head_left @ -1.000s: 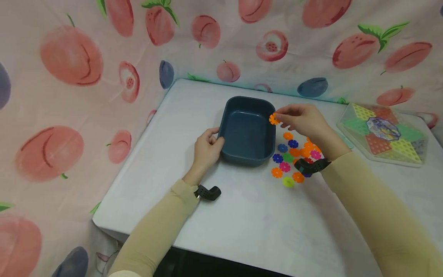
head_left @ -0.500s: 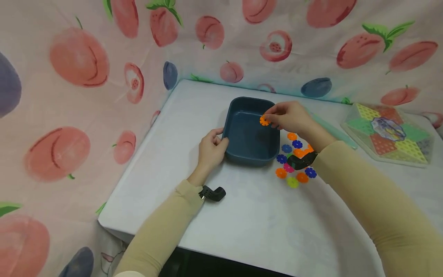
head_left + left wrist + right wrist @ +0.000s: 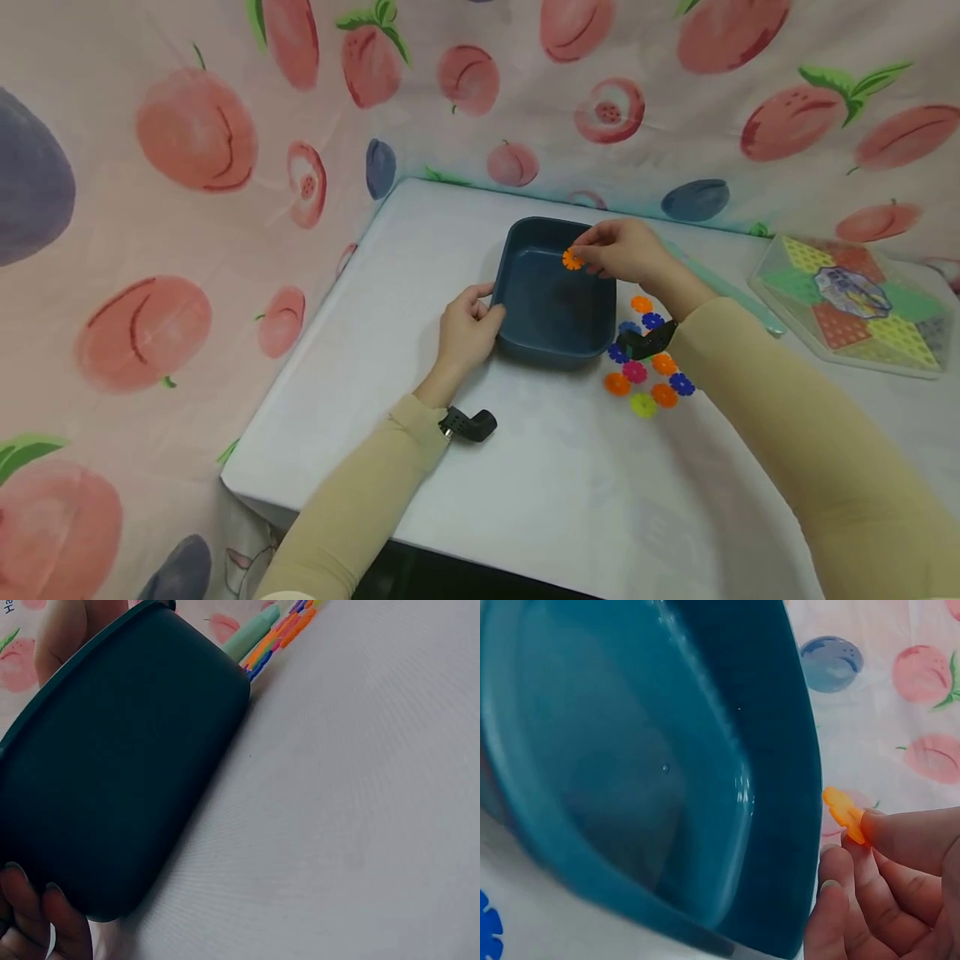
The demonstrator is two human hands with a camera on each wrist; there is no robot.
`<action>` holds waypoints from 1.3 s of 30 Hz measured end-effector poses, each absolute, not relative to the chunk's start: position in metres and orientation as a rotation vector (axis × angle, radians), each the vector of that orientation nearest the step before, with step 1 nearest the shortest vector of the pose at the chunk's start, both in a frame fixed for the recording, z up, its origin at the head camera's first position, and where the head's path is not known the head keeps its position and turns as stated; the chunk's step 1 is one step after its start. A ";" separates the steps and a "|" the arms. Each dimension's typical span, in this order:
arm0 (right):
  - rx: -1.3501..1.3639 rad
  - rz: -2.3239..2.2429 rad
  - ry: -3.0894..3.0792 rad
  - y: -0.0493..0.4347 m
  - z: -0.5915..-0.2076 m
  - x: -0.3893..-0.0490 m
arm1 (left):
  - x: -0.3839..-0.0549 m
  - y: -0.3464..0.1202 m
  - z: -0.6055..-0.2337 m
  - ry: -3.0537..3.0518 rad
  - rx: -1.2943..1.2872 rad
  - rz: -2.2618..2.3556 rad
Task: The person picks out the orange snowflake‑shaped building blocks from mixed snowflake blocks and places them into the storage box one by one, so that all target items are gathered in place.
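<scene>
A dark blue-green rectangular bin point(image 3: 555, 321) stands on the white table. My left hand point(image 3: 467, 330) holds its left side, thumb by the rim; in the left wrist view fingertips point(image 3: 60, 904) lie against the outer wall. Between the thumb and fingers of my right hand point(image 3: 628, 252) is a pinched orange flower-shaped plastic disc point(image 3: 572, 259). In the head view this disc overlaps the back right of the bin, whose visible floor bears no discs. The right wrist view shows the orange disc point(image 3: 843, 813) close beside the bin's rim, thumb pressed on its edge.
Several loose flower discs, such as a pink one point(image 3: 634, 372) and a yellow-green one point(image 3: 642, 406), lie right of the bin, partly under the right forearm. A pale green strip point(image 3: 731, 292) and a hexagonal clear case point(image 3: 855, 312) lie farther right. A peach-print cloth point(image 3: 450, 158) hangs behind.
My right hand has moved left with the orange disc, from the bin's right rim to over the bin. The left hand keeps its hold. The head view has shifted slightly.
</scene>
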State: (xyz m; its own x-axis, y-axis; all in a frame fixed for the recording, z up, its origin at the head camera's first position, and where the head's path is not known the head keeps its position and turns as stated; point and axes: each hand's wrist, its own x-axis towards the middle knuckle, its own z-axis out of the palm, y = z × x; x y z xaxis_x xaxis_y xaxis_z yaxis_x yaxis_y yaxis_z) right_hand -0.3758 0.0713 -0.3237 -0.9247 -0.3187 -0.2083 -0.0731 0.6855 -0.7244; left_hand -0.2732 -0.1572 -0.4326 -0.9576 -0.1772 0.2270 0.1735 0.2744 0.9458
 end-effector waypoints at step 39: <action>-0.314 -0.885 2.682 0.014 -0.369 -0.431 | -0.264 -0.155 -0.432 -2.298 -0.005 -1.730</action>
